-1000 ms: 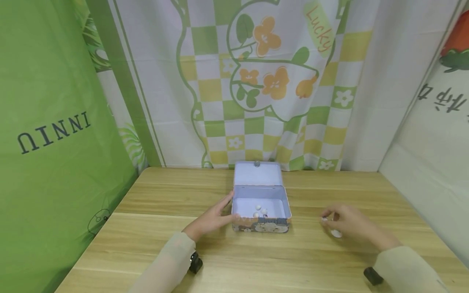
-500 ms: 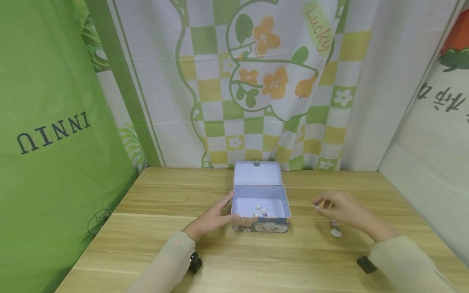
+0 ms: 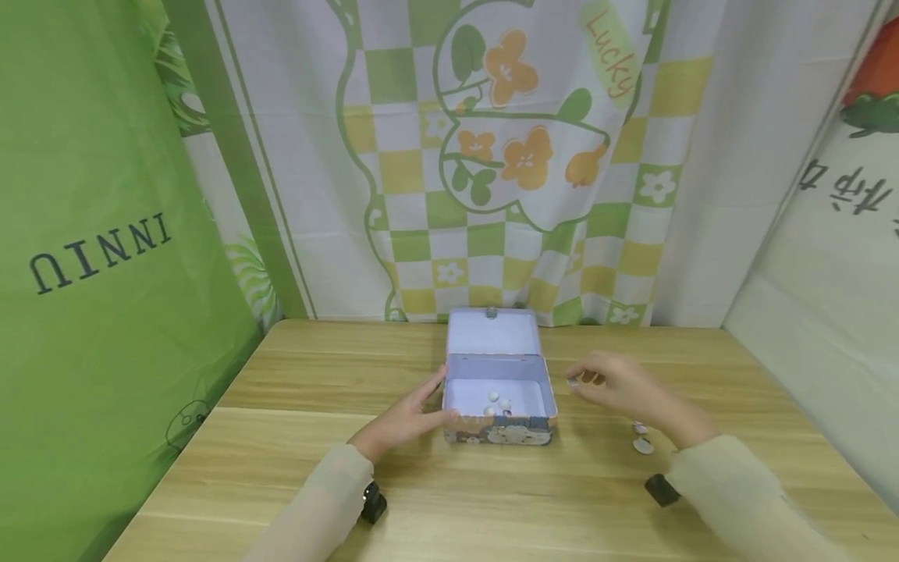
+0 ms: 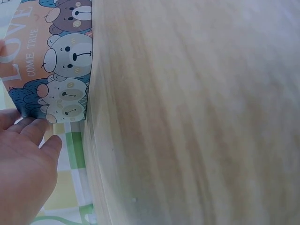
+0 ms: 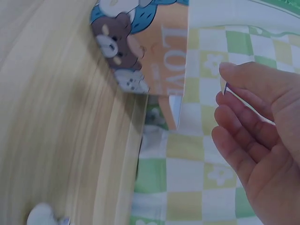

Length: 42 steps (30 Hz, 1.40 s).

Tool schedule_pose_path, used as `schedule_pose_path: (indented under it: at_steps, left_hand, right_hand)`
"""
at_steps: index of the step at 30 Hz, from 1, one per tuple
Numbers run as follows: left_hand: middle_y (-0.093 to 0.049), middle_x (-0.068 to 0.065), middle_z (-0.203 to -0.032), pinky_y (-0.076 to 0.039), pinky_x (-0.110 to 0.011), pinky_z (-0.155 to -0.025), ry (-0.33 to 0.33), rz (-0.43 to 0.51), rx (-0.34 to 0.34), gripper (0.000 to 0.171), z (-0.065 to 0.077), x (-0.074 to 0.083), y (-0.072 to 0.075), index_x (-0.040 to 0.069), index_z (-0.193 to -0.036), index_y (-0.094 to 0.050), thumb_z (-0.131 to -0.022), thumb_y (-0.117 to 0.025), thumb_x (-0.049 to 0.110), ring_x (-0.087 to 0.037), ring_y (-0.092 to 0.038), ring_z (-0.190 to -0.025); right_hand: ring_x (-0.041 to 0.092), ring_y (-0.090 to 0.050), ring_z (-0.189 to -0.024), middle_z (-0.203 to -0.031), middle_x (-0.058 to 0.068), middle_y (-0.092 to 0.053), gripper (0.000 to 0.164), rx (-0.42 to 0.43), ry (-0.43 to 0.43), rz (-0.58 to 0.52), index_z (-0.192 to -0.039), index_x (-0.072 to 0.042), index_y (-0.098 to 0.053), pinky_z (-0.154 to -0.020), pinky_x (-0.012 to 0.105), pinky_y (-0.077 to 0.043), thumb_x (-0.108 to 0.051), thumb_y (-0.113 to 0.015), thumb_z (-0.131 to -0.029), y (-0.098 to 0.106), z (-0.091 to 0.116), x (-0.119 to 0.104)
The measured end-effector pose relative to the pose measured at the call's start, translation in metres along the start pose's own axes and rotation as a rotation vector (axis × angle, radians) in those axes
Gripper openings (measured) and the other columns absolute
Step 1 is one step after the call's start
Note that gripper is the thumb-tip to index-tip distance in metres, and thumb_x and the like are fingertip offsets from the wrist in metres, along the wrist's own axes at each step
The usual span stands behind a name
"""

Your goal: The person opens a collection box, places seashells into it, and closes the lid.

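A small rectangular tin box [image 3: 501,431] stands on the table with its hinged lid [image 3: 493,333] raised at the back. Bears and the word LOVE are printed on its outside. Several small whitish pieces [image 3: 495,397] lie on the box floor. My left hand [image 3: 399,425] rests against the box's left side, fingers extended and touching it. Just right of the box, in the air, my right hand [image 3: 621,388] pinches a small thin whitish piece [image 5: 223,86] between thumb and index finger, seen nearly edge-on in the right wrist view. Its exact kind is unclear.
Two more whitish pieces, one rounded [image 3: 642,446] and one smaller [image 3: 640,428], lie on the wooden table [image 3: 295,476] beneath the right forearm. A checkered curtain [image 3: 463,257] hangs behind the table's far edge. Green cloth [image 3: 105,375] hangs at the left.
My right hand has lifted a whitish piece from beside the others and carried it left, close to the box's right side. The left hand and box have stayed put.
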<state>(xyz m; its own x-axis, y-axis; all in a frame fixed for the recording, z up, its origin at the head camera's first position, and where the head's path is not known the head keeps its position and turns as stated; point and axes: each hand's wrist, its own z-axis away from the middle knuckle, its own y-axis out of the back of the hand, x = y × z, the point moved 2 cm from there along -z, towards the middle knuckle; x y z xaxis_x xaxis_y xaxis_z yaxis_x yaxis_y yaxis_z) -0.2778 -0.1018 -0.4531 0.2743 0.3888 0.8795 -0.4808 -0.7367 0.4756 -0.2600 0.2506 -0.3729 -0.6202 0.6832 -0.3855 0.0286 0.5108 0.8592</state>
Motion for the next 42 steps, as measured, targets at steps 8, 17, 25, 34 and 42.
schedule_pose_path:
  at_steps: [8, 17, 25, 34, 42]
  left_hand:
    - [-0.005, -0.003, -0.168, -0.018, -0.053, -0.119, -0.016, 0.013, 0.001, 0.091, -0.002, 0.001, 0.0, 0.016, -0.163, -0.008, -0.097, -0.064, 0.046, -0.025, -0.011, -0.151]
    - [-0.006, 0.001, -0.167, -0.017, -0.054, -0.119, -0.008, 0.027, 0.004, 0.09, -0.003, -0.002, 0.0, 0.021, -0.163, -0.009, -0.097, -0.064, 0.047, -0.024, -0.012, -0.151]
    - [-0.006, 0.002, -0.167, -0.017, -0.054, -0.119, 0.004, 0.016, 0.005, 0.09, -0.003, -0.003, 0.0, 0.021, -0.163, -0.008, -0.097, -0.063, 0.049, -0.024, -0.012, -0.151]
    - [-0.007, 0.002, -0.167, -0.018, -0.056, -0.118, 0.012, 0.038, 0.009, 0.09, 0.0, 0.003, 0.001, 0.021, -0.163, -0.008, -0.097, -0.064, 0.047, -0.026, -0.012, -0.151]
    - [-0.006, 0.0, -0.167, -0.019, -0.056, -0.118, 0.003, 0.033, 0.007, 0.09, 0.0, 0.004, 0.0, 0.019, -0.163, -0.008, -0.098, -0.064, 0.044, -0.027, -0.012, -0.151]
  right_hand:
    - [0.023, -0.066, -0.09, -0.101, 0.002, -0.073, 0.015, 0.014, 0.025, -0.012, -0.104, -0.008, -0.076, -0.079, 0.044, -0.057, -0.011, -0.076, -0.089, -0.012, -0.024, -0.008]
    - [0.028, -0.066, -0.091, -0.103, 0.005, -0.073, 0.016, -0.005, 0.053, -0.05, -0.104, -0.006, -0.075, -0.08, 0.044, -0.058, -0.011, -0.076, -0.089, -0.026, -0.046, -0.01]
    - [0.027, -0.066, -0.092, -0.101, 0.005, -0.073, 0.015, -0.033, 0.074, -0.077, -0.104, -0.005, -0.075, -0.08, 0.04, -0.057, -0.011, -0.075, -0.09, -0.04, -0.057, -0.009]
    - [0.028, -0.065, -0.093, -0.103, 0.004, -0.073, 0.017, -0.057, 0.045, -0.095, -0.105, -0.005, -0.075, -0.082, 0.042, -0.056, -0.013, -0.075, -0.09, -0.054, -0.064, -0.003]
    - [0.031, -0.064, -0.091, -0.102, 0.006, -0.072, 0.016, -0.054, 0.041, -0.067, -0.103, -0.005, -0.075, -0.08, 0.037, -0.055, -0.012, -0.076, -0.089, -0.06, -0.069, 0.001]
